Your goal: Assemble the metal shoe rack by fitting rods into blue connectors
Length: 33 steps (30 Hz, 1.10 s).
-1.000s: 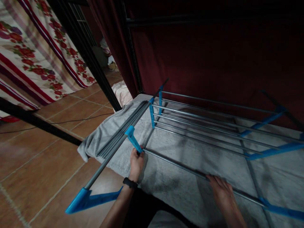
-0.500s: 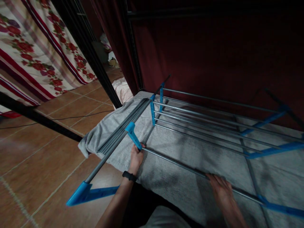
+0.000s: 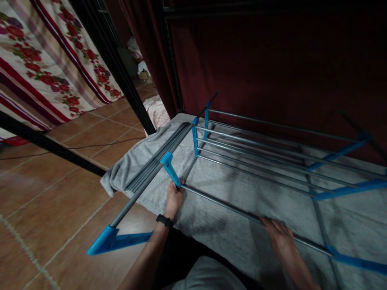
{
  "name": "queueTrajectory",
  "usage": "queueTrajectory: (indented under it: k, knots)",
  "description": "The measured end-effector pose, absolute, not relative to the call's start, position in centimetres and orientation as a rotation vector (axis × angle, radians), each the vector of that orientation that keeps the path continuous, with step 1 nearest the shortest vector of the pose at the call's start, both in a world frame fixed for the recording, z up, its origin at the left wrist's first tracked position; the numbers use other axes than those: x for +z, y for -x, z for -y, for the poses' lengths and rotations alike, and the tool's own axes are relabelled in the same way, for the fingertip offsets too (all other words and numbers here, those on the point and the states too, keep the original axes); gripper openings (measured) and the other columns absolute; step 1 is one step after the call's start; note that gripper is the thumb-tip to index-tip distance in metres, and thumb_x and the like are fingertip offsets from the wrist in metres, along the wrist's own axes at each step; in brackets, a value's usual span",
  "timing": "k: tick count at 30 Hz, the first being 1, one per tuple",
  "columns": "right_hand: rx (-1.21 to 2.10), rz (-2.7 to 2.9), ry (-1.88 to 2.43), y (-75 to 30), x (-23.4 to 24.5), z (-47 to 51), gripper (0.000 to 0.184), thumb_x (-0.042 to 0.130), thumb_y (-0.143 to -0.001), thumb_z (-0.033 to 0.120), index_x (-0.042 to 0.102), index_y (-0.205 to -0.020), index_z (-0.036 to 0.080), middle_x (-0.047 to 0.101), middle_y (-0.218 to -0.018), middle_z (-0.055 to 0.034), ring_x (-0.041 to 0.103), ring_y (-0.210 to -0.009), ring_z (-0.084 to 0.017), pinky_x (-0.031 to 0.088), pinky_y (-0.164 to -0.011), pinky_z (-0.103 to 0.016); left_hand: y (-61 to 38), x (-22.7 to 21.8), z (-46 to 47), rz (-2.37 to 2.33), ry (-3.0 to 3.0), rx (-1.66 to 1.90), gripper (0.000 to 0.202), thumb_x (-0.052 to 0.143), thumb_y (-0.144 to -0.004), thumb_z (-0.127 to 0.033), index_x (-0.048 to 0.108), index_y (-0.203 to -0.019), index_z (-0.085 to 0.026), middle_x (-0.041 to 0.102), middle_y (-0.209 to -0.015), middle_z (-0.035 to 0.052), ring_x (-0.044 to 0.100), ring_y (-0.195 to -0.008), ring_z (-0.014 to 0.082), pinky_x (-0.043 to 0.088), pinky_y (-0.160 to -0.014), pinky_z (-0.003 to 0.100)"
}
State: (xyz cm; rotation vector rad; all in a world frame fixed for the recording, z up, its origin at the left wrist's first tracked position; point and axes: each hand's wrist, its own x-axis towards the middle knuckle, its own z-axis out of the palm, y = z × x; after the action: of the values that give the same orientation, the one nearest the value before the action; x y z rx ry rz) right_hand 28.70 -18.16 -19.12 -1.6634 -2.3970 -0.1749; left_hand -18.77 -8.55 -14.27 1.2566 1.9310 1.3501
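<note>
A rack of grey metal tubes and blue plastic brackets lies partly assembled in front of me. My left hand (image 3: 174,198), with a black band at the wrist, is closed round the lower end of a blue bracket (image 3: 171,170), where the near metal tube (image 3: 220,202) enters it. Further along that tube, my right hand (image 3: 278,233) is wrapped over it from above. The tube's right end meets another blue bracket (image 3: 356,259). Several parallel tubes (image 3: 260,150) run between blue end pieces behind it.
Several loose grey tubes (image 3: 160,160) lie in a bundle on the grey blanket (image 3: 236,233) at left. A blue corner piece (image 3: 104,241) juts out over the tiled floor (image 3: 60,201). Black frame posts (image 3: 121,72) stand left, near a floral curtain (image 3: 39,60); a dark red curtain (image 3: 272,72) hangs behind.
The view has shifted slightly. Both hands keep their grips on the near tube and its bracket; the rack looks otherwise the same.
</note>
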Motion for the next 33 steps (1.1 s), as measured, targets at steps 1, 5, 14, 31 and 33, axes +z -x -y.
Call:
queueTrajectory:
  k: [1,5,14,31,33]
  knots:
    - [-0.164,2.405,1.67,-28.71,-19.02,18.26,0.062,0.037,-0.093,0.004,0.075,-0.135,0.028,0.078,-0.124,-0.0058,0.071,-0.111,-0.024,0.055,-0.094,-0.038,18.8,-14.3,8.6,-1.935,-1.26,1.344,0.019,0.063,-0.072,-0.015,0.068,-0.089,-0.023,0.071,-0.09,0.0044,0.069,-0.093,0.0255,0.057,-0.096,0.042]
    - [-0.132,2.418,1.709,-28.6,-18.69,18.52,0.067,0.034,-0.09,0.002,0.073,-0.138,0.029,0.077,-0.129,-0.0059,0.07,-0.117,-0.025,0.056,-0.098,-0.042,18.89,-14.36,8.83,-1.951,-1.274,1.321,0.024,0.064,-0.075,-0.015,0.072,-0.096,-0.022,0.073,-0.096,0.0063,0.07,-0.101,0.0273,0.055,-0.104,0.046]
    - [-0.144,2.382,1.657,-28.18,-18.48,18.19,0.059,0.038,-0.094,0.008,0.073,-0.137,0.027,0.077,-0.124,-0.0079,0.07,-0.11,-0.026,0.056,-0.093,-0.04,18.64,-14.34,9.11,-1.987,-1.284,1.308,0.032,0.064,-0.077,-0.013,0.074,-0.106,-0.022,0.077,-0.112,0.0096,0.07,-0.111,0.0289,0.053,-0.111,0.049]
    - [0.053,2.34,1.603,-28.45,-18.57,18.8,0.057,0.036,-0.101,0.016,0.062,-0.15,0.029,0.075,-0.132,-0.0083,0.07,-0.117,-0.027,0.054,-0.096,-0.043,18.25,-14.54,9.06,-2.063,-1.337,1.273,0.031,0.061,-0.081,-0.018,0.075,-0.109,-0.019,0.076,-0.119,0.0154,0.07,-0.118,0.0336,0.053,-0.113,0.054]
    - [0.033,2.326,1.608,-28.19,-18.51,18.53,0.055,0.037,-0.102,0.016,0.065,-0.148,0.029,0.076,-0.13,-0.0083,0.07,-0.116,-0.027,0.054,-0.096,-0.043,18.3,-14.04,9.05,-2.059,-1.312,1.289,0.031,0.061,-0.08,-0.019,0.075,-0.108,-0.02,0.077,-0.117,0.0142,0.071,-0.115,0.0329,0.054,-0.112,0.053]
